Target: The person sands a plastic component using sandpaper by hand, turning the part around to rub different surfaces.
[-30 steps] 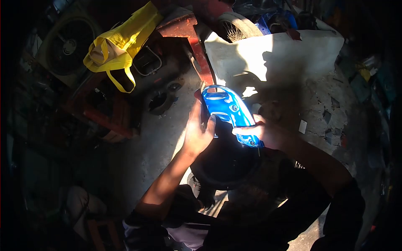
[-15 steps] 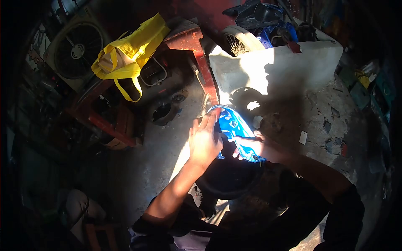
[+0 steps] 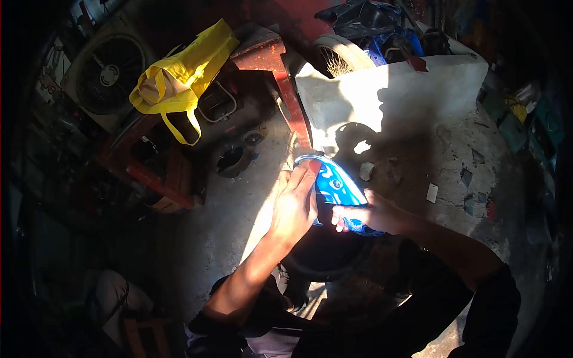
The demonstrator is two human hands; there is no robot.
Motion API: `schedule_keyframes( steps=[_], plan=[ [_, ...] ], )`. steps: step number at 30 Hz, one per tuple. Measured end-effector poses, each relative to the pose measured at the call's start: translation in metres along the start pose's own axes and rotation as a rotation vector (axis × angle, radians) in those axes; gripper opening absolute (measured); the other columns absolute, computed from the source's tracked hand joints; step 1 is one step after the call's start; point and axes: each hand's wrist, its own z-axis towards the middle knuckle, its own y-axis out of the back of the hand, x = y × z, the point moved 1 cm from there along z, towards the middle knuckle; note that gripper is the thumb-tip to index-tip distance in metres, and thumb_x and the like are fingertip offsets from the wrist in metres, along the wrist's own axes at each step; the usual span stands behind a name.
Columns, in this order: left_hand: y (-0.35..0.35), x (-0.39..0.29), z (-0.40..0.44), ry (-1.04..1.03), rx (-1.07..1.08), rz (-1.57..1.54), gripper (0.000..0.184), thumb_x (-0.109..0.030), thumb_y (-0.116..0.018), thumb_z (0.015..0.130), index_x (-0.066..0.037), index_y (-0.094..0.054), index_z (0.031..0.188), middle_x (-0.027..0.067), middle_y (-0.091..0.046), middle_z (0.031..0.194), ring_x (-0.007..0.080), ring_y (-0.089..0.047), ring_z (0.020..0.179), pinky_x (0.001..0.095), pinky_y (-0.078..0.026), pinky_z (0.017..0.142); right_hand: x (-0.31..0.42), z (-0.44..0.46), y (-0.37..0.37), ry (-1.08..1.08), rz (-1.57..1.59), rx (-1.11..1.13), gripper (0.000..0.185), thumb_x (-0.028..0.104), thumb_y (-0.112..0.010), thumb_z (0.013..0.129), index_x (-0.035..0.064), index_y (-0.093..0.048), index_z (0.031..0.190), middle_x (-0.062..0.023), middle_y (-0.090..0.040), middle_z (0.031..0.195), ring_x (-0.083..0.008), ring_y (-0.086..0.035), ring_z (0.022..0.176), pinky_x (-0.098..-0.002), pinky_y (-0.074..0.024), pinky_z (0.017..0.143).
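A glossy blue curved plastic panel [image 3: 338, 186], like a motorcycle body part, is held tilted over a dark round tub [image 3: 325, 256]. My right hand [image 3: 373, 213] is closed around its lower right part, thumb across the face. My left hand [image 3: 292, 200] is at the panel's upper left edge, fingers bent together over it. A small reddish-brown flat piece [image 3: 314, 166], perhaps sandpaper, shows at its fingertips, against the panel. The left palm side and the panel's underside are hidden.
A red metal frame [image 3: 289, 98] stands ahead, with a yellow bag [image 3: 206, 56] to its left. Behind are a white basin [image 3: 450, 83], a spoked wheel [image 3: 343, 53] and dark motorcycle parts. A white card [image 3: 432, 193] and tile shards lie on the floor at right.
The panel has turned slightly and moved a little down and right with my right hand. My left fingers have shifted along its upper edge, and the reddish-brown piece shows more.
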Motion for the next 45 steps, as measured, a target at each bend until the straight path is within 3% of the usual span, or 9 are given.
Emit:
schedule_keyframes(
  steps=[6,10,14,18,24,32,36,41,45],
  plan=[
    [-0.004,0.004,0.001,0.142,0.100,0.078,0.069,0.017,-0.059,0.070,-0.002,-0.059,0.136,0.0196,-0.057,0.143,0.0432,-0.058,0.107,0.0418,-0.048,0.097,0.006,0.003,0.002,0.071,0.141,-0.168,0.014,0.013,-0.065,0.098,0.0014,-0.059,0.103,-0.0062,-0.065,0.084,-0.0130,-0.064,0.074,-0.0294,-0.0542,0.069],
    [-0.005,-0.017,0.009,0.032,-0.128,0.022,0.068,0.017,-0.058,0.075,-0.005,-0.059,0.139,0.0213,-0.060,0.124,0.0383,-0.061,0.106,0.0404,-0.053,0.089,0.001,0.006,0.001,0.137,0.055,-0.176,0.013,0.014,-0.064,0.097,0.0012,-0.060,0.097,-0.0052,-0.064,0.079,-0.0120,-0.062,0.071,-0.0289,-0.0521,0.066],
    [-0.004,-0.008,0.012,0.378,0.065,0.019,0.061,0.011,-0.061,0.080,-0.010,-0.062,0.137,0.0214,-0.057,0.116,0.0358,-0.065,0.101,0.0428,-0.055,0.088,-0.003,0.009,0.002,0.137,0.013,-0.179,0.014,0.014,-0.064,0.097,0.0011,-0.060,0.095,-0.0044,-0.063,0.078,-0.0116,-0.061,0.070,-0.0295,-0.0522,0.068],
    [-0.011,0.000,0.008,0.161,-0.057,-0.196,0.054,0.008,-0.060,0.082,-0.005,-0.063,0.134,0.0228,-0.059,0.109,0.0368,-0.066,0.088,0.0435,-0.055,0.078,-0.009,0.008,0.004,0.172,-0.073,-0.165,0.013,0.013,-0.063,0.097,0.0015,-0.059,0.095,-0.0042,-0.062,0.078,-0.0114,-0.061,0.070,-0.0292,-0.0519,0.068],
    [-0.004,0.003,0.010,0.299,0.000,-0.178,0.043,0.001,-0.055,0.088,0.008,-0.060,0.130,0.0278,-0.065,0.079,0.0296,-0.067,0.063,0.0368,-0.053,0.069,-0.007,0.004,-0.001,0.173,-0.107,-0.150,0.015,0.017,-0.059,0.100,0.0048,-0.060,0.091,-0.0018,-0.062,0.078,-0.0103,-0.059,0.073,-0.0287,-0.0475,0.070],
    [0.002,0.002,0.010,0.365,0.091,-0.094,0.044,-0.005,-0.055,0.090,0.005,-0.058,0.132,0.0248,-0.063,0.074,0.0282,-0.065,0.059,0.0370,-0.052,0.065,-0.011,0.007,-0.001,0.203,-0.084,-0.126,0.011,0.013,-0.061,0.098,0.0025,-0.058,0.096,-0.0022,-0.061,0.080,-0.0100,-0.059,0.071,-0.0282,-0.0500,0.068],
    [-0.002,-0.002,0.008,0.371,0.127,-0.403,0.042,-0.003,-0.053,0.092,0.004,-0.057,0.133,0.0166,-0.054,0.066,0.0138,-0.052,0.060,0.0326,-0.047,0.061,-0.014,0.008,0.002,0.190,-0.122,-0.160,0.012,0.013,-0.062,0.098,0.0025,-0.059,0.095,-0.0022,-0.062,0.079,-0.0103,-0.059,0.071,-0.0284,-0.0501,0.068],
    [0.004,0.013,0.013,0.484,0.152,-0.055,0.040,-0.005,-0.054,0.091,-0.002,-0.059,0.130,0.0234,-0.065,0.076,0.0431,-0.066,0.072,0.0420,-0.052,0.068,-0.006,0.005,0.000,0.175,-0.122,-0.146,0.012,0.014,-0.062,0.097,0.0022,-0.060,0.093,-0.0027,-0.062,0.077,-0.0107,-0.060,0.070,-0.0287,-0.0500,0.068],
    [-0.009,0.009,0.004,0.404,0.201,-0.406,0.043,-0.010,-0.056,0.091,-0.006,-0.058,0.134,0.0215,-0.069,0.077,0.0422,-0.068,0.074,0.0479,-0.054,0.072,-0.021,0.011,0.009,0.193,-0.112,-0.157,0.012,0.013,-0.062,0.097,0.0021,-0.060,0.093,-0.0027,-0.062,0.077,-0.0109,-0.060,0.070,-0.0286,-0.0499,0.068]
  ],
)
